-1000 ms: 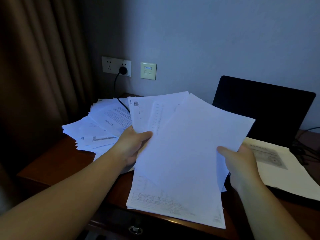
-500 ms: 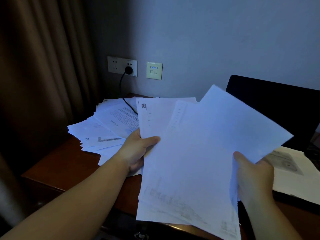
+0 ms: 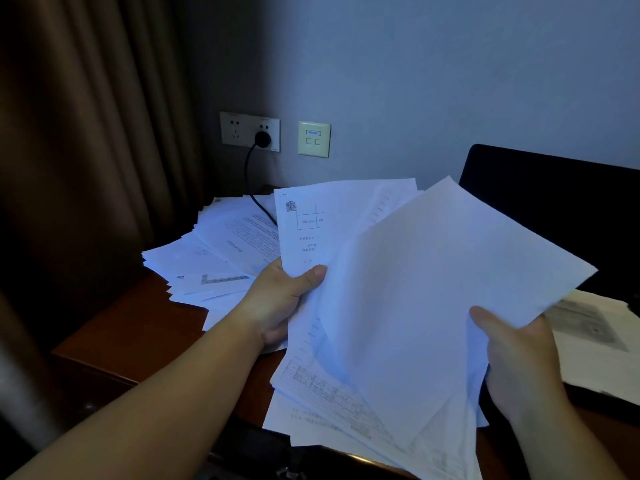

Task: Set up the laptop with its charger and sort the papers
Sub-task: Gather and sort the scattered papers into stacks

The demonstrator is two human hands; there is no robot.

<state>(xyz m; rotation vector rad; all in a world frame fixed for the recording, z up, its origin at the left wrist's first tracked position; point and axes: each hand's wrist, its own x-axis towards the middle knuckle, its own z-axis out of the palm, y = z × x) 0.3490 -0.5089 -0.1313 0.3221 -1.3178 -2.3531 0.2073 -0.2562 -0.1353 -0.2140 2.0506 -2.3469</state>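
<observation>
1. White fanned sheets (image 3: 398,306) were held above the wooden desk (image 3: 131,327) by both hands
2. Left hand (image 3: 280,303) gripped their left edge, thumb on top
3. Right hand (image 3: 519,355) pinched the top sheet's lower right edge
4. Loose papers (image 3: 214,258) lay spread at desk's rear left
5. Laptop (image 3: 554,209) stood open at right; black cable (image 3: 252,181) was plugged into the wall socket (image 3: 250,131)
</observation>
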